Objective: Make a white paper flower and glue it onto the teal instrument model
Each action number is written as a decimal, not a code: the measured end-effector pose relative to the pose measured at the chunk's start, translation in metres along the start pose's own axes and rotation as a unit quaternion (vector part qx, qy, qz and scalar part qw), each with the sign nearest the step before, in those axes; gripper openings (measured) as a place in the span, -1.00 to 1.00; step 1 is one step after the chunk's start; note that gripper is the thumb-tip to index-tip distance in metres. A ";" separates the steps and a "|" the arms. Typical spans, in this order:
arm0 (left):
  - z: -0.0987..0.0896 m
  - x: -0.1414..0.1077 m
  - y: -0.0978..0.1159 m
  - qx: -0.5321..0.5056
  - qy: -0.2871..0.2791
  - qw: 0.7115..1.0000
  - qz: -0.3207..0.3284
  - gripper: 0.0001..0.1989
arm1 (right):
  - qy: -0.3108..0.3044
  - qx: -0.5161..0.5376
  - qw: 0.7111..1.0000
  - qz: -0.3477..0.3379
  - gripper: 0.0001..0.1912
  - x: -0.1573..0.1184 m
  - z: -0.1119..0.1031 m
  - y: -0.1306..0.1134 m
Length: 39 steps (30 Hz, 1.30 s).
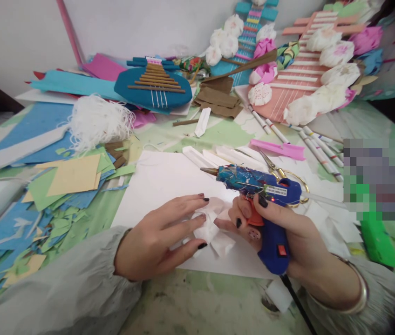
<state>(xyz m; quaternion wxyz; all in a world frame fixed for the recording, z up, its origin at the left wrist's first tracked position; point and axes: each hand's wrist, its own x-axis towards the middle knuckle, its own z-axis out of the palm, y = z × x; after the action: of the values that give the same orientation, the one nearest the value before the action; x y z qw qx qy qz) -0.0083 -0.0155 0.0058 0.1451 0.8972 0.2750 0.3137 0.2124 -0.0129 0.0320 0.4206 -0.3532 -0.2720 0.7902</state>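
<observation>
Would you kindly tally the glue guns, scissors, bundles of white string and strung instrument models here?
Glue gun: 1
Scissors: 1
Bundle of white string: 1
Strung instrument models: 3 (dark blue one, light blue one, pink one)
Total: 6

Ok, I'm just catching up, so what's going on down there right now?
A person's right hand grips a blue glue gun, its nozzle pointing left and clear of the crumpled white paper. The left hand has its fingertips at that paper, which lies over a flat white sheet. Scissors lie just behind the glue gun, and paper scraps are heaped off to the left.
</observation>
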 end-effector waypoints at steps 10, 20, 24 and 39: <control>-0.004 0.007 0.006 0.055 0.006 0.998 -0.015 -0.65 | 0.139 -0.141 0.980 -0.032 -0.80 -0.013 -0.011 -0.028; -0.001 0.009 0.006 0.042 0.009 0.999 -0.012 -0.65 | 0.126 -0.168 0.977 -0.037 -0.79 -0.008 -0.023 -0.026; -0.003 0.011 0.007 0.026 0.005 1.000 -0.003 -0.62 | 0.105 -0.147 0.981 -0.066 -0.82 -0.006 -0.022 -0.026; 0.007 0.009 0.018 0.063 0.037 0.991 -0.114 -0.40 | 0.149 -0.145 0.971 -0.122 -0.86 0.000 -0.021 -0.025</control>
<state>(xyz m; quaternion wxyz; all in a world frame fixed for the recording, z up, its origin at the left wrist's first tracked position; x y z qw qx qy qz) 0.0088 -0.0254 0.0123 0.1126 0.8550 0.3999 0.3103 0.2406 0.0021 0.0376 0.4936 -0.4885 -0.3587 0.6237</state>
